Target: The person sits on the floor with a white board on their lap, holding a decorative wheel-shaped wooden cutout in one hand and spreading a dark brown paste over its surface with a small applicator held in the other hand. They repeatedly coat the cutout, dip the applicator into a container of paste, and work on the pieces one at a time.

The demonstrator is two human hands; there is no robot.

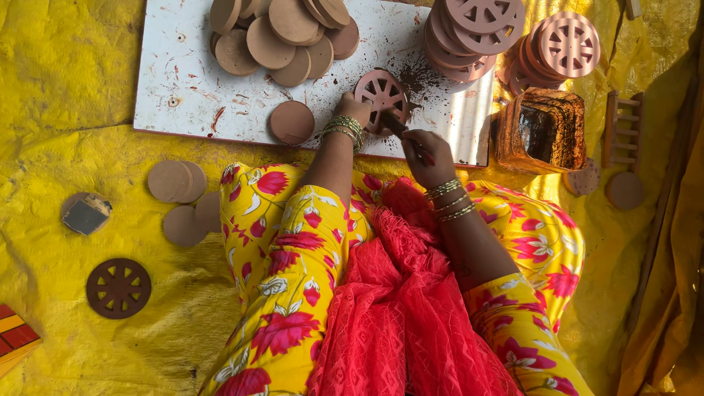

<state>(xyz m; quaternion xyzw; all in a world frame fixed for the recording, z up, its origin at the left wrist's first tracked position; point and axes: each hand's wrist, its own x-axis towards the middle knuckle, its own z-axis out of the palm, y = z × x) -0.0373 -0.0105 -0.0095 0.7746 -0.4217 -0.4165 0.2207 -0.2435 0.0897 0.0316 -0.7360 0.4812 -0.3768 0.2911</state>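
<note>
The spoked clay disc [380,95] lies flat near the white board's [183,81] front edge. The left hand [353,110] touches its left rim — grip unclear — while the right hand [424,158], clenched on a thin tool [400,128], reaches in from the front right.

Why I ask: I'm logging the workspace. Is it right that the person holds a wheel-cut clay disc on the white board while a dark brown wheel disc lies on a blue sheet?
Not quite: the head view shows the sheet is yellow, not blue. The left hand does steady the wheel-cut disc on the white board, and the dark brown wheel disc lies on that sheet.
</note>
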